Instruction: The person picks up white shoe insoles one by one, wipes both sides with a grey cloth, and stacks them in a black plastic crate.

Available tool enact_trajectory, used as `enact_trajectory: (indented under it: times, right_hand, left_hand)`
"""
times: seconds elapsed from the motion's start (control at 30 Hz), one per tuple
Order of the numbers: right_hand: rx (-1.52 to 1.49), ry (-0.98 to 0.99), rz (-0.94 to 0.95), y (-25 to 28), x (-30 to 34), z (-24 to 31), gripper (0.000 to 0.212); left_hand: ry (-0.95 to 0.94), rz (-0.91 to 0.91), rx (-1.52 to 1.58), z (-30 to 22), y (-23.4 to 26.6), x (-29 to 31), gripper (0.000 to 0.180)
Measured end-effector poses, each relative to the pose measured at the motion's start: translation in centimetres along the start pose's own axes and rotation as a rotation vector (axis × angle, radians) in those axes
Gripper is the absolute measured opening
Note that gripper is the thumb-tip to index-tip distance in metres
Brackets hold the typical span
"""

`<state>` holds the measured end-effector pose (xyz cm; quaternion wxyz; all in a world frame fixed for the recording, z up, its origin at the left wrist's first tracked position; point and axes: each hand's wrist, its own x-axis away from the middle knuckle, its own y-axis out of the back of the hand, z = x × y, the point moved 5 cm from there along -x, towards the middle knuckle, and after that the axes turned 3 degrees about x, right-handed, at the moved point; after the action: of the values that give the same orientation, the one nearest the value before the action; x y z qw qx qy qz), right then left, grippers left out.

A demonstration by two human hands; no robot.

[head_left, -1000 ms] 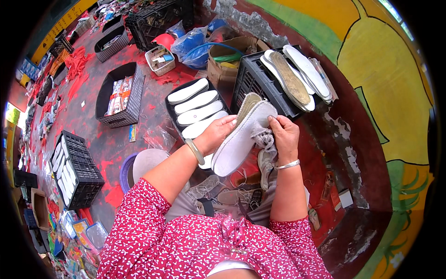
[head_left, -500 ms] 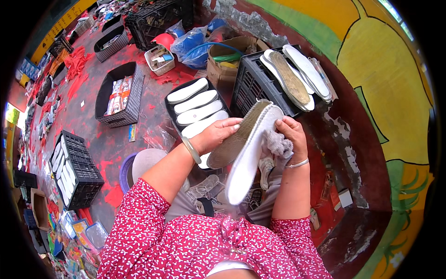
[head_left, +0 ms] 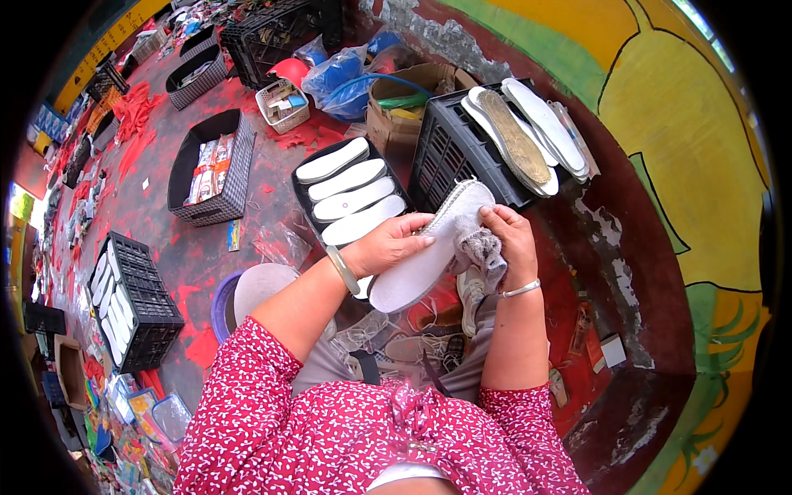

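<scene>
Left hand (head_left: 398, 245) is pinching the white insole (head_left: 425, 260) by its edge, thumb on top; right hand (head_left: 510, 235) is bunching grey cloth (head_left: 481, 254) against the opposite edge. It's probably feeling light, bendy, suiting edge holds, and hovering beside the black tray (head_left: 308, 206).

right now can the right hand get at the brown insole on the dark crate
Probably yes: the brown insole lies uncovered on the dark crate just beyond the right hand, with nothing visible between them, though that hand would likely need to release the grey cloth first.
</scene>
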<state>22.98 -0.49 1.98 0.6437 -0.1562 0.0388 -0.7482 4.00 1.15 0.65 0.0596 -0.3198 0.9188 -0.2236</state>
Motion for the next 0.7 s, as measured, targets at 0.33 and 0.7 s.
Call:
enact_trajectory:
  times: [0.33, 0.7]
  right_hand:
    - [0.23, 0.065, 0.126, -2.0, -1.0, -5.1, 0.028]
    - [0.077, -0.1, 0.221, -1.2, 0.9, 0.9, 0.036]
  left_hand:
    - [-0.146, -0.232, -0.483, 1.4, 0.5, -0.7, 0.051]
    - [-0.062, 0.03, -0.959, -1.1, 1.1, 0.5, 0.044]
